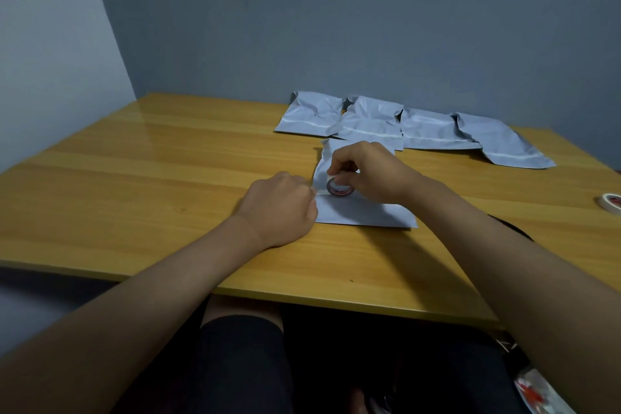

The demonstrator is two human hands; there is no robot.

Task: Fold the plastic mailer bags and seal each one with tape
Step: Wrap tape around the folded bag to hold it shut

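Folded mailer bag (363, 212) flat on the tabletop (168, 178), just beyond both hands, fold line running left to right. Right hand (366, 171) over the bag's middle, fingers curled round a tape roll (340, 187) stood on edge against the fold. Left hand (282, 208) at the bag's left edge, fingers curled in, apparently pinching the tape's free end; the pinch itself hidden. Roll to the right of that end, so likely next a pull rightward along the fold. Four more mailer bags (376, 121) in a row farther back, contents not visible. Spare tape roll (611, 202) at far right.
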